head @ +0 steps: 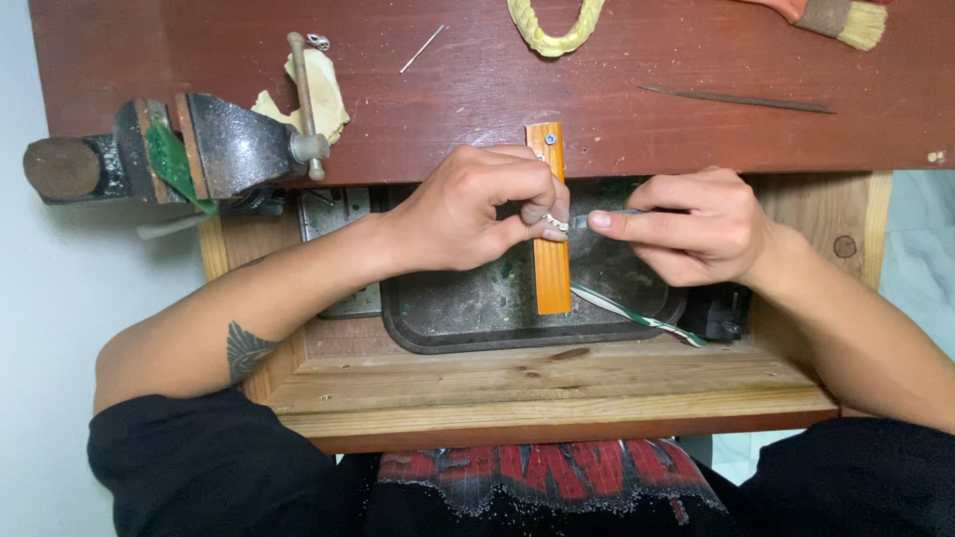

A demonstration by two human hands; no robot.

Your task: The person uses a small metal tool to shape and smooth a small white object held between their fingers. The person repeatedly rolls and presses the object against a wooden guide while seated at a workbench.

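My left hand [482,207] pinches a small silver ring [555,224] against an orange wooden bench peg [550,273] that juts out from the red-brown workbench [477,89]. My right hand [696,227] grips a thin grey metal tool [609,214], its tip pointing left and touching the ring. Both hands hover over a dark tray [468,308] dusted with green filings.
A dark metal vise [219,147] with a green piece clamped in it sits at the bench's left edge, with a yellowish cloth [323,89] behind. A long needle file [736,98], a brush [846,18] and a yellow loop [555,30] lie on the bench top. A wooden drawer frame [547,398] surrounds the tray.
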